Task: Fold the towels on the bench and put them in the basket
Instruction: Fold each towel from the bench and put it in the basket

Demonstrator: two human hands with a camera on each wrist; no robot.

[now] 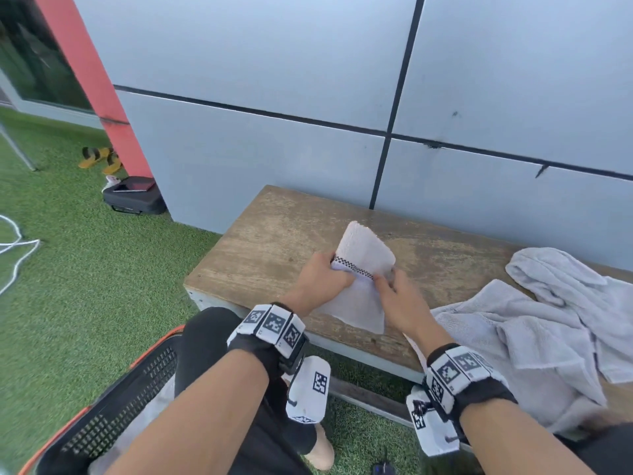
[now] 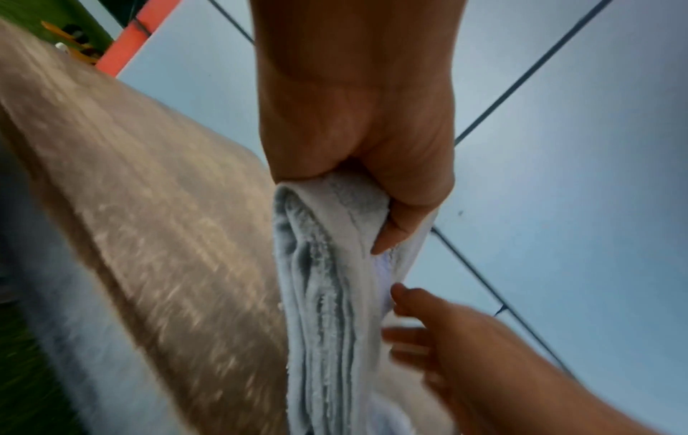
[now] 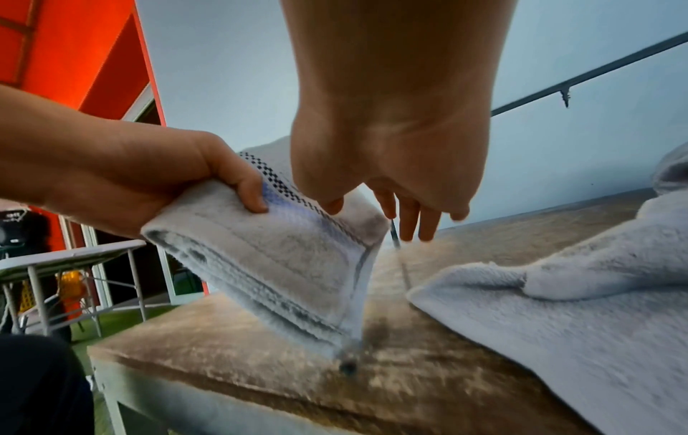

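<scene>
Left hand [image 1: 317, 281]: palm down, fingers and thumb curled, grip clamped on the folded towel [image 1: 363, 265] at its checkered band, lifting that end off the counter [image 1: 267, 234]; lower edge apparently touches the wood. Right hand [image 1: 399, 299]: fingers extended, grip apart, tips against the towel's right side. Unfolded towels [image 1: 534, 323] lie to the right. Basket [image 1: 113, 416] at lower left. No legible writing.

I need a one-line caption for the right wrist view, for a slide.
Left hand grips a folded checker-trimmed towel above the bench; right hand open beside it.
</scene>
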